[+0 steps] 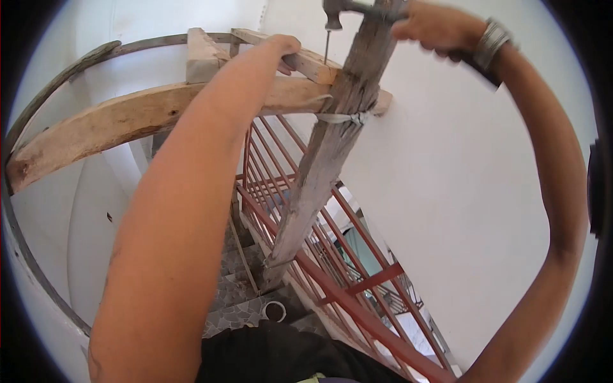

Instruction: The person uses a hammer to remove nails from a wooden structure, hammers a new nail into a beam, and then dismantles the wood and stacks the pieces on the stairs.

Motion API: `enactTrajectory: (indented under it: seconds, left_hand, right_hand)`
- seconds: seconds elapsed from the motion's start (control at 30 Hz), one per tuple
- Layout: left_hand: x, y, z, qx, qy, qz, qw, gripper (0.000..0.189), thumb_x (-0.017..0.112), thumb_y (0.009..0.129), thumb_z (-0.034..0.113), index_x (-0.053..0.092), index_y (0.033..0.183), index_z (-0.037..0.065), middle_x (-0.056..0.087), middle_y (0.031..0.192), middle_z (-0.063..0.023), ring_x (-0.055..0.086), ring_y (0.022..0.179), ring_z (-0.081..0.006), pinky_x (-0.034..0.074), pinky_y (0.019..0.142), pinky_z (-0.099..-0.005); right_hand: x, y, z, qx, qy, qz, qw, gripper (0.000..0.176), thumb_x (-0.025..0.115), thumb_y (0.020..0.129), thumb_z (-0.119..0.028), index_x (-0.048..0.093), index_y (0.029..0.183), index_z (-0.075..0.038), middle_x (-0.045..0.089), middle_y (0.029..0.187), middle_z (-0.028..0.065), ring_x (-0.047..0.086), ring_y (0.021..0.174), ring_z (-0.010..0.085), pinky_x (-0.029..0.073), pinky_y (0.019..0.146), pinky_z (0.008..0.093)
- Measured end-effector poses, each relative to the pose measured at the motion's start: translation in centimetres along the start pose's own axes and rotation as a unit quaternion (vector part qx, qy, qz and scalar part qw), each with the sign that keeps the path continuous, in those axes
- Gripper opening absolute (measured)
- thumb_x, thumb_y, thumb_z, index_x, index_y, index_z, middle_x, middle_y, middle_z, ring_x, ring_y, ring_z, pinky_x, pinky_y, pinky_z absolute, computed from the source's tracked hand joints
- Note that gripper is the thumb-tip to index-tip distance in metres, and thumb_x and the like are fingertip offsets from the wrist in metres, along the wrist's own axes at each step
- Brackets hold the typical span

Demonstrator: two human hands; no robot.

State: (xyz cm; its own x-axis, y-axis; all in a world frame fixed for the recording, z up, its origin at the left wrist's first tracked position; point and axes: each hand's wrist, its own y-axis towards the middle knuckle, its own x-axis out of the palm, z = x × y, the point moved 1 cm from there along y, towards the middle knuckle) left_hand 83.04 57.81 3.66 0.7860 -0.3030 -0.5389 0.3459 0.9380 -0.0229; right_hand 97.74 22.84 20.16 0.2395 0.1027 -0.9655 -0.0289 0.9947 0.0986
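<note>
- I see the right hand point(440, 27) with its fingers closed around the hammer point(332, 18); the hammer face is just above the nail point(327, 48).
- The nail stands almost upright on the light timber point(308, 62), beside the rough post point(332, 140). An off-centre blow could bend it or throw it out.
- The left hand point(288, 46) is on the same timber, its fingers partly hidden; I cannot tell how firmly they close. A slipped hammer could hit them.
- The post has 1 visible tie point(348, 119). If this is loose, strong blows could shift the joint.
- Below are the stairs point(239, 290) and the red railing point(341, 293), so a dropped hammer could fall far.
</note>
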Motion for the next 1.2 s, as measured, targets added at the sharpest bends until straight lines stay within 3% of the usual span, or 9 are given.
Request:
enactTrajectory:
  seconds: [0.1, 0.2, 0.5, 0.77, 0.83, 0.93, 1.0, 1.03, 1.2]
  left_hand:
    - [-2.6, 3.8, -2.5, 0.096, 0.073, -0.060, 0.991, 0.030, 0.051, 0.097, 0.024, 0.060, 0.113, 0.002, 0.068, 0.111, -0.0161, 0.070, 0.096, -0.0252, 0.062, 0.085, -0.0441]
    - [0.3, -2.3, 1.1, -0.072, -0.051, 0.076, 0.993, 0.032, 0.046, 0.098, 0.024, 0.059, 0.112, -0.001, 0.069, 0.105, -0.0177, 0.072, 0.090, -0.0252, 0.064, 0.078, -0.0431]
    - [0.3, -1.6, 1.0, -0.085, -0.047, 0.059, 0.994, 0.037, 0.047, 0.097, 0.033, 0.060, 0.113, 0.001, 0.068, 0.105, -0.0150, 0.071, 0.091, -0.0257, 0.063, 0.081, -0.0427]
    - [0.4, -1.8, 1.0, -0.090, -0.056, 0.073, 0.992, 0.037, 0.043, 0.097, 0.031, 0.060, 0.112, 0.002, 0.068, 0.102, -0.0136, 0.069, 0.092, -0.0244, 0.063, 0.082, -0.0453]
    - [0.2, -1.2, 0.8, -0.088, -0.052, 0.057, 0.993, 0.037, 0.042, 0.097, 0.030, 0.060, 0.113, 0.002, 0.068, 0.104, -0.0137, 0.069, 0.093, -0.0246, 0.063, 0.083, -0.0448]
    - [-0.8, -1.2, 1.2, -0.080, -0.034, 0.055, 0.995, 0.037, 0.042, 0.097, 0.030, 0.059, 0.115, 0.002, 0.068, 0.106, -0.0137, 0.069, 0.093, -0.0249, 0.063, 0.083, -0.0441]
    - [-0.7, -1.5, 1.3, -0.071, -0.035, 0.055, 0.995, 0.037, 0.042, 0.098, 0.030, 0.059, 0.116, 0.003, 0.067, 0.108, -0.0137, 0.069, 0.094, -0.0250, 0.062, 0.084, -0.0440]
    - [-0.8, -2.2, 1.5, -0.064, -0.038, 0.057, 0.996, 0.037, 0.042, 0.098, 0.030, 0.059, 0.116, 0.003, 0.067, 0.108, -0.0137, 0.069, 0.094, -0.0250, 0.062, 0.085, -0.0441]
    - [0.0, -1.7, 0.9, -0.090, -0.053, 0.059, 0.993, 0.039, 0.041, 0.098, 0.031, 0.058, 0.116, 0.001, 0.067, 0.108, -0.0142, 0.069, 0.096, -0.0242, 0.060, 0.088, -0.0453]
  right_hand:
    - [-3.6, -3.0, -0.1, -0.028, 0.007, 0.138, 0.990, 0.046, 0.046, 0.103, -0.020, 0.049, 0.139, 0.007, 0.058, 0.076, 0.0041, 0.047, 0.052, 0.0082, 0.043, 0.042, 0.0202]
    - [-6.6, -3.7, 0.2, 0.004, 0.136, 0.419, 0.898, 0.025, 0.047, 0.103, -0.018, 0.058, 0.102, 0.004, 0.055, 0.070, 0.0014, 0.049, 0.049, 0.0070, 0.043, 0.039, 0.0194]
    - [-2.1, -3.4, -2.3, 0.034, -0.002, 0.031, 0.999, 0.045, 0.051, 0.101, -0.023, 0.053, 0.134, 0.008, 0.055, 0.075, 0.0004, 0.042, 0.050, 0.0079, 0.037, 0.040, 0.0196]
    - [-7.3, -1.2, 0.6, -0.048, 0.150, 0.506, 0.848, 0.027, 0.046, 0.105, -0.015, 0.056, 0.123, 0.002, 0.059, 0.076, 0.0055, 0.052, 0.052, 0.0103, 0.048, 0.042, 0.0225]
    - [1.0, 2.6, 2.7, -0.211, -0.012, 0.491, 0.845, 0.027, 0.052, 0.099, -0.024, 0.057, 0.107, 0.001, 0.056, 0.069, 0.0041, 0.052, 0.049, 0.0116, 0.046, 0.041, 0.0271]
    - [1.6, -2.6, -2.9, 0.036, -0.020, 0.116, 0.992, 0.022, 0.053, 0.095, -0.020, 0.056, 0.090, 0.001, 0.055, 0.064, 0.0051, 0.057, 0.053, 0.0158, 0.052, 0.050, 0.0320]
    - [-1.1, -2.9, -2.2, 0.036, -0.106, 0.173, 0.979, 0.022, 0.053, 0.095, -0.021, 0.055, 0.089, 0.001, 0.055, 0.064, 0.0049, 0.058, 0.056, 0.0156, 0.053, 0.053, 0.0318]
    - [-3.5, -4.2, -2.4, -0.005, -0.043, 0.131, 0.990, 0.038, 0.048, 0.105, -0.026, 0.058, 0.127, 0.003, 0.057, 0.073, 0.0034, 0.049, 0.052, 0.0084, 0.045, 0.042, 0.0222]
    - [-9.2, -3.8, -0.6, -0.031, 0.199, 0.564, 0.801, 0.031, 0.048, 0.105, -0.025, 0.059, 0.110, 0.004, 0.053, 0.070, 0.0009, 0.049, 0.050, 0.0068, 0.043, 0.040, 0.0198]
